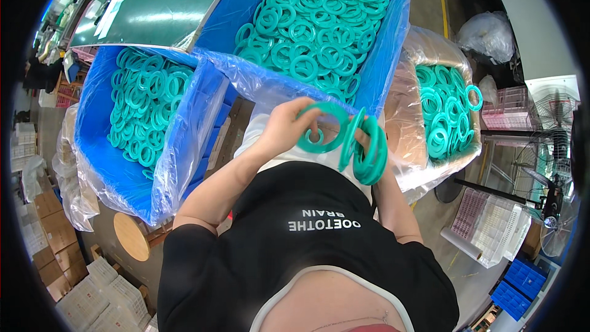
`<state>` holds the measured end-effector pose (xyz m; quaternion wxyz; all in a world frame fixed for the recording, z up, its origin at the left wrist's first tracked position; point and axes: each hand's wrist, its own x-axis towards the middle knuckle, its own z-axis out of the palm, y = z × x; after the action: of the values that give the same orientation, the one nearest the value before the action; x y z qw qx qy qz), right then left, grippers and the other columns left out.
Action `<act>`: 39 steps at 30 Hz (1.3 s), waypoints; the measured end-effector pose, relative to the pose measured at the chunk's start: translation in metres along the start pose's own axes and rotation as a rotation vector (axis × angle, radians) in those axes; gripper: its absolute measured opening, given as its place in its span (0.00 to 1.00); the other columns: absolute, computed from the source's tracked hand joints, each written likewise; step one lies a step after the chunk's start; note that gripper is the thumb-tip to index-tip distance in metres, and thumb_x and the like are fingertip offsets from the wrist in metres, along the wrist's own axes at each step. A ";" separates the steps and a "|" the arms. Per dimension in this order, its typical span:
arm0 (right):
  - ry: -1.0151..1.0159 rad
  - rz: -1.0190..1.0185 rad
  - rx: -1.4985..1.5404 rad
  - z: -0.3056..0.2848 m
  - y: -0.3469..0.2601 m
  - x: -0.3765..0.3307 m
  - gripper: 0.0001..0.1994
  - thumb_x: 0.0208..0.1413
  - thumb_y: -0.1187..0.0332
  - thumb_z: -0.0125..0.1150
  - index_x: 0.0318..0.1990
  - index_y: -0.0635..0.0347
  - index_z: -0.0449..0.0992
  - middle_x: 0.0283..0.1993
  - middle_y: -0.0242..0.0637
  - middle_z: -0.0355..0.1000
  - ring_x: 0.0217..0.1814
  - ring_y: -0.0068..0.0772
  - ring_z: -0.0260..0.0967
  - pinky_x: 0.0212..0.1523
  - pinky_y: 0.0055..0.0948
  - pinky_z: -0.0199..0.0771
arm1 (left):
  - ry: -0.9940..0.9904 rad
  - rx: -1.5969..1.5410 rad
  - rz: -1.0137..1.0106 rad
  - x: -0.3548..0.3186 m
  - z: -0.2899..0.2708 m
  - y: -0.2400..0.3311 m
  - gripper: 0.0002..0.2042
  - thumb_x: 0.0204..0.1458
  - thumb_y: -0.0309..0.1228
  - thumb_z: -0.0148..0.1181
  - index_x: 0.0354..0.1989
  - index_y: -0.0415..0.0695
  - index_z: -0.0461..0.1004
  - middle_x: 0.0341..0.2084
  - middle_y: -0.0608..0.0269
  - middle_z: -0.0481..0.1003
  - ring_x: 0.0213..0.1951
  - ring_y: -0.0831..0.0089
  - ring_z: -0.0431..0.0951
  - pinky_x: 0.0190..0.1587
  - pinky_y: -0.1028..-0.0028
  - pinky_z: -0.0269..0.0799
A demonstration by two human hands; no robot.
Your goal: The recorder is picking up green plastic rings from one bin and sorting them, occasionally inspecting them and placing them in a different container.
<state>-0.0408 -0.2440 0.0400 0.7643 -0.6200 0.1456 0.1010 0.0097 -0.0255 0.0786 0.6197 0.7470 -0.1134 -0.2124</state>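
My left hand point(285, 126) pinches a single turquoise-green ring point(335, 110), which is slightly smeared by motion. Beside it, my right hand point(363, 139) has its fingers through a small bunch of the same rings point(371, 165); these hide most of that hand. One ring of the bunch stands tilted toward my left hand. Both hands are in front of my body, just short of a large blue bin point(218, 27) lined with clear plastic film and heaped with green rings point(304, 37).
A second lined blue bin point(92, 129) of rings stands at left, and a plastic-lined carton point(402, 95) of rings at right. A green-topped table point(166, 9) adjoins the bins at far left. A round wooden stool point(131, 237) is lower left, a fan point(556, 141) far right.
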 end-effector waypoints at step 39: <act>0.164 0.119 0.144 0.011 -0.006 -0.053 0.11 0.46 0.68 0.66 0.35 0.59 0.71 0.27 0.32 0.71 0.21 0.19 0.65 0.19 0.18 0.65 | 0.000 -0.342 -0.130 -0.016 0.029 -0.037 0.07 0.54 0.29 0.55 0.30 0.39 0.74 0.24 0.67 0.73 0.30 0.77 0.72 0.35 0.76 0.66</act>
<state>-0.0877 -0.2330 0.0661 0.7849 -0.5601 0.2512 0.0845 -0.0209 -0.0370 0.0416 0.7226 0.6366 -0.0273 -0.2682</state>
